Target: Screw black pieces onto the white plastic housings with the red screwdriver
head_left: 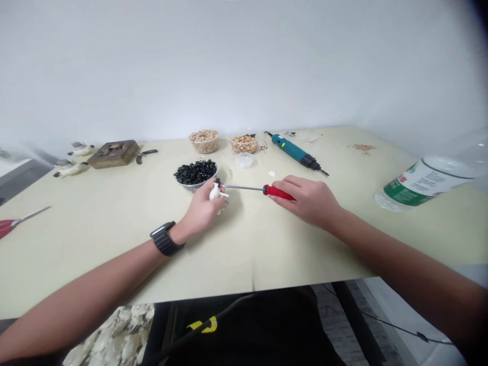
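My left hand (202, 211), with a dark watch (165, 238) on its wrist, is closed around a small white part (214, 192) resting on the table. My right hand (310, 199) grips the red handle of a screwdriver (263, 189). The long metal shaft runs left, and its tip meets the white part at the top. A bowl of small black pieces (195, 173) stands just behind my left hand.
Two cups of tan pieces (205, 140) (244, 144) and a small clear lid (244, 160) stand behind. A teal power screwdriver (297, 152) lies at back right, a plastic bottle (423, 183) at right. A brown block (113, 153), pliers (145, 155) and red-handled scissors (15, 221) lie left.
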Motion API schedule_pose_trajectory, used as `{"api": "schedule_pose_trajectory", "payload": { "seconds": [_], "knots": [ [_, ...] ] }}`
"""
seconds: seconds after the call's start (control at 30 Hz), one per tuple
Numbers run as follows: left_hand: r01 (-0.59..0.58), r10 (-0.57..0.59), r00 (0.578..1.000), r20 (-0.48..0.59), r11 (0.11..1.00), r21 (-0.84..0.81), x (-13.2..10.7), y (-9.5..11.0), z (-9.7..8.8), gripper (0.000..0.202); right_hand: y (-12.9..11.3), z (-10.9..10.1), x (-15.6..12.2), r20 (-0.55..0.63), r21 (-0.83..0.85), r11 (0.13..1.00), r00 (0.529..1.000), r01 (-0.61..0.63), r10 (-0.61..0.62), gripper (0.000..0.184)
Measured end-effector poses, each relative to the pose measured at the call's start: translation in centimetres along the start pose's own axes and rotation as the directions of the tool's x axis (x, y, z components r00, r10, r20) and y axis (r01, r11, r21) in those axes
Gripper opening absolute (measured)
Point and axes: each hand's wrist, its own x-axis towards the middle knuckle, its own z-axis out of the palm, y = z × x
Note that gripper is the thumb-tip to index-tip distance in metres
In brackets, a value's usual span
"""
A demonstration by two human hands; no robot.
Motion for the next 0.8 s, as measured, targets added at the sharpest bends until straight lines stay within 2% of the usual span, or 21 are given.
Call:
{"api": "schedule_pose_trajectory", "payload": {
  "seconds": [0.07,0.17,0.27,0.37,0.43,0.47,0.5,0.57,0.6,0.67,0.73,0.8],
  "knots": [
    [0.022,-0.022,1.000,0.008,1.000,-0.022,-0.22,0.31,0.02,0.017,-0.30,-0.10,-0.12,-0.010,-0.143,0.989,0.999,0.033,-0.035,0.037],
    [0.037,-0.037,0.999,0.006,0.999,-0.007,-0.39,0.35,0.08,0.016,-0.55,-0.11,-0.30,0.017,-0.167,0.985,0.999,0.040,-0.038,0.043],
    [-0.012,0.013,1.000,-0.003,0.999,0.035,-0.27,0.06,0.02,0.016,-0.62,-0.04,-0.25,0.074,0.062,0.997,0.996,-0.047,0.042,0.039],
    [-0.118,0.122,0.992,-0.027,0.987,0.107,-0.04,-0.19,-0.16,0.016,-0.56,-0.17,0.07,0.249,0.365,0.904,0.959,-0.223,0.135,0.032],
    [-0.165,0.169,0.985,-0.020,0.976,0.143,0.09,-0.26,-0.27,0.018,-0.46,-0.34,0.26,0.339,0.430,0.853,0.928,-0.297,0.152,0.029],
    [-0.168,0.171,0.985,-0.007,0.976,0.138,0.13,-0.25,-0.30,0.018,-0.41,-0.41,0.31,0.341,0.430,0.850,0.927,-0.304,0.158,0.029],
    [-0.158,0.158,0.987,0.007,0.981,0.115,0.14,-0.22,-0.29,0.018,-0.37,-0.46,0.33,0.317,0.418,0.862,0.935,-0.288,0.159,0.028],
    [-0.106,0.105,0.994,0.018,0.993,0.044,0.10,-0.08,-0.19,0.015,-0.37,-0.50,0.25,0.195,0.335,0.923,0.972,-0.189,0.128,0.023],
    [-0.073,0.072,0.997,0.018,0.997,0.007,0.04,0.02,-0.10,0.015,-0.42,-0.50,0.17,0.120,0.250,0.960,0.988,-0.123,0.095,0.020],
    [-0.016,0.017,1.000,0.011,0.999,-0.043,-0.13,0.23,0.11,0.015,-0.60,-0.47,-0.04,0.019,0.030,0.999,1.000,-0.012,0.012,0.029],
    [0.016,-0.015,1.000,0.014,0.998,-0.069,-0.32,0.39,0.28,0.016,-0.79,-0.41,-0.25,0.001,-0.124,0.992,1.000,0.031,-0.031,0.041],
    [0.016,-0.014,1.000,0.020,0.998,-0.059,-0.46,0.42,0.34,0.016,-0.94,-0.35,-0.36,0.028,-0.102,0.994,0.999,0.023,-0.020,0.044]
  ]
}}
